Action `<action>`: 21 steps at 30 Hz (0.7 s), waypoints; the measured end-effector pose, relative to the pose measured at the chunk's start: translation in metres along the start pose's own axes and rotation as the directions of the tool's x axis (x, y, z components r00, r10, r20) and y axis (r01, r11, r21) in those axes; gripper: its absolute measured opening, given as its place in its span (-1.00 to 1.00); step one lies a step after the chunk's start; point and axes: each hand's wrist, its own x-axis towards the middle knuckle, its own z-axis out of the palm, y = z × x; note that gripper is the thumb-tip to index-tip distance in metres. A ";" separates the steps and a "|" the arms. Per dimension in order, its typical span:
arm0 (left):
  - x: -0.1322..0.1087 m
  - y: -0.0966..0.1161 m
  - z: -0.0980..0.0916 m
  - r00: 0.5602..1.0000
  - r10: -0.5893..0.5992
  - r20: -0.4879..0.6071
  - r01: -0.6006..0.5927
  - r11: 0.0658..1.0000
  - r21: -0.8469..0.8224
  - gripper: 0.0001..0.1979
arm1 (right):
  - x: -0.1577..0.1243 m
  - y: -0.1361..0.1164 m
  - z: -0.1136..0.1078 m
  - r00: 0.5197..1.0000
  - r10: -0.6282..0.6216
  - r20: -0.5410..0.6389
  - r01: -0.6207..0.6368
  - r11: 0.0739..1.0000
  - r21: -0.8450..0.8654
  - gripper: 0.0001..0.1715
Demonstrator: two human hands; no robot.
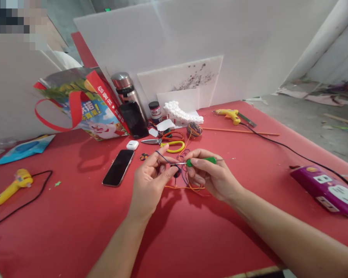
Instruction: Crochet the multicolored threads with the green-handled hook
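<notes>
Near the scissors, the right hand grips a hook, the left hand pinches yarn; slack could let it slip.

Head view, forward and downward, tabletop near

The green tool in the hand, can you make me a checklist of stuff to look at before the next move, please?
1. Green tool held in the right hand: ok.
2. Dark blue yarn held by the left hand: ok.
3. Yarn looped properly on the metal tip: cannot tell, too small to see.
4. Orange yarn lying neatly: not ok, it lies in loose strands under and near the hands.
5. Scissors out of the fingers' way: ok, they lie on the table beyond the hands.
</notes>
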 end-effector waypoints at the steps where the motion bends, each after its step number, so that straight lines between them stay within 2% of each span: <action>1: 0.000 0.000 -0.001 1.000 0.004 -0.003 -0.004 1.000 0.000 -0.49 | 0.000 0.001 0.000 1.000 -0.001 -0.005 0.001 1.000 0.003 -0.83; 5: 0.001 -0.001 -0.001 1.000 -0.012 -0.012 0.012 0.999 -0.032 -0.49 | -0.002 0.001 0.001 1.000 0.000 -0.017 0.001 1.000 0.009 -0.84; 9: 0.000 -0.001 0.001 0.999 -0.031 -0.042 0.028 0.997 -0.073 -0.39 | -0.003 -0.003 0.002 1.000 -0.004 -0.009 0.004 1.000 -0.009 -0.83; 14: -0.001 0.004 0.003 0.995 -0.040 -0.089 0.039 0.999 -0.023 -0.27 | -0.006 -0.004 0.002 1.000 -0.018 -0.001 0.018 0.999 -0.051 -0.82; 18: -0.003 0.004 0.005 0.992 -0.029 -0.120 0.032 0.999 0.023 -0.17 | -0.011 0.000 0.004 0.989 -0.131 0.067 0.142 0.969 -0.204 -0.85; 21: -0.006 0.000 0.008 0.986 -0.007 -0.164 0.015 0.999 0.051 -0.14 | -0.017 0.009 0.007 0.955 -0.275 0.115 0.298 0.860 -0.415 -0.90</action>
